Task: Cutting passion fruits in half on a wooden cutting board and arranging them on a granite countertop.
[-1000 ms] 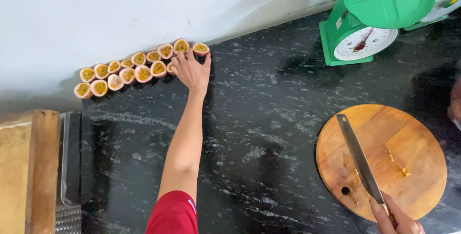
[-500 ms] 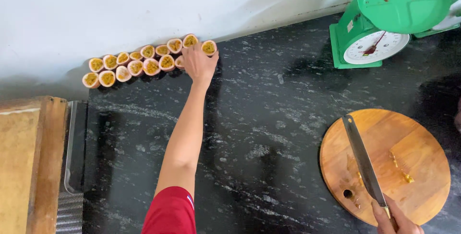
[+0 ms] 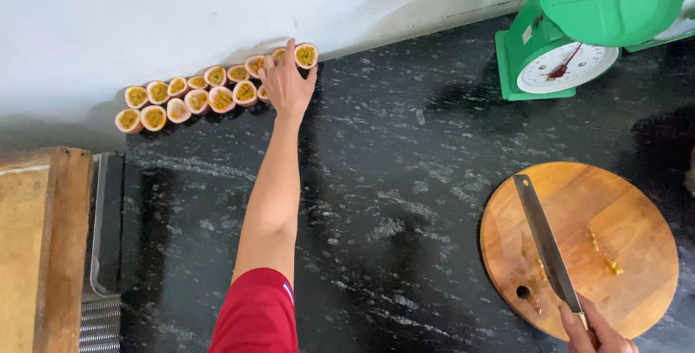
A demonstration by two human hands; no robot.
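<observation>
Several halved passion fruits with yellow pulp stand cut side up in two rows against the white wall at the back of the black counter. My left hand is stretched out to the right end of the rows and rests on the fruit there; one half lies at its fingertips. My right hand at the bottom right grips the handle of a long knife. The blade lies flat across a round wooden cutting board.
A green kitchen scale with a round dial stands at the back right. A wooden block and a metal edge sit at the left. Yellow juice spots mark the cutting board.
The view has shifted a little, so everything sits lower and further right. My left hand stays at the right end of the fruit rows. The knife and right hand have hardly moved.
</observation>
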